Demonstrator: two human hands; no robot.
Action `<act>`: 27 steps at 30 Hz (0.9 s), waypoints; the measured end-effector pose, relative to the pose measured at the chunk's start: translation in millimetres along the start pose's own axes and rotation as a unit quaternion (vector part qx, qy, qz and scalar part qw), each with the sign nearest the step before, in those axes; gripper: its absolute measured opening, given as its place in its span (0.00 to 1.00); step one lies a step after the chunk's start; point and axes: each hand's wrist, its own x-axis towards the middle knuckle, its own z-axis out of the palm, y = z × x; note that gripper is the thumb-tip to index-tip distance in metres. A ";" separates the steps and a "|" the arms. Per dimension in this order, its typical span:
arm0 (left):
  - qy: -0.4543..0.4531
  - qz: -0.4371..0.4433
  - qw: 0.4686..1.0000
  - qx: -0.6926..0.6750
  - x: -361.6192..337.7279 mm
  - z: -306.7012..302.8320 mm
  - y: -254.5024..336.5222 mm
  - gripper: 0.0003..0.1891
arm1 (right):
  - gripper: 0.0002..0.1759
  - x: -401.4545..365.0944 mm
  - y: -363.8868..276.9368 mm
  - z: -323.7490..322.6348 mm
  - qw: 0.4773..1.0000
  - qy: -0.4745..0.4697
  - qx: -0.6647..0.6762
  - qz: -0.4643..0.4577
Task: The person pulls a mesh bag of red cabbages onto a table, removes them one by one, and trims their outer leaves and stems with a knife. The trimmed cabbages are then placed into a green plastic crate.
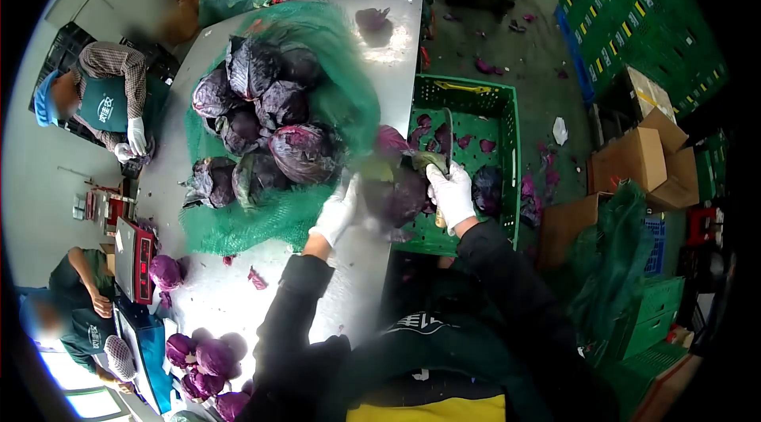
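Observation:
A red cabbage, smeared by motion, is between my hands at the table's edge beside the green crate. My left hand, in a white glove, holds it from the left side. My gloved right hand is closed on a knife; its thin blade points away from me and its light handle shows below the fist. A loose greenish outer leaf lies by the blade. Left of my hands, several dark red cabbages are piled on an opened green net bag.
Purple leaf scraps lie in the crate. On the metal table are a red scale and peeled cabbages. Two people in aprons work along the left side. Cardboard boxes and stacked green crates stand right.

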 end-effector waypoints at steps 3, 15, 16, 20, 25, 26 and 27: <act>0.101 0.187 0.925 0.315 -63.4 6.9 76.1 0.11 | 0.04 -5.3 -11.1 6.9 0.999 0.000 0.018 0.029; 0.210 0.334 0.830 0.394 -140.3 52.7 30.7 0.17 | 0.07 1.4 -17.6 36.2 0.995 -0.066 -0.001 0.079; 0.216 0.355 0.830 0.371 -135.3 56.7 49.6 0.17 | 0.07 1.8 -18.6 38.3 0.994 -0.074 -0.017 0.079; 0.128 0.290 0.873 0.370 -120.1 35.3 56.9 0.33 | 0.17 1.8 1.4 37.4 0.948 -0.072 -0.232 -0.207; 0.060 0.251 0.908 0.330 -102.1 20.4 55.8 0.42 | 0.33 -10.3 -17.1 41.7 0.927 -0.171 -0.290 -0.167; 0.059 0.266 0.901 0.338 -97.3 20.8 56.5 0.43 | 0.36 -13.6 -23.6 41.9 0.923 -0.184 -0.293 -0.167; 0.066 0.270 0.889 0.365 -96.2 24.2 61.0 0.43 | 0.39 -18.5 -33.5 43.0 0.920 -0.197 -0.296 -0.165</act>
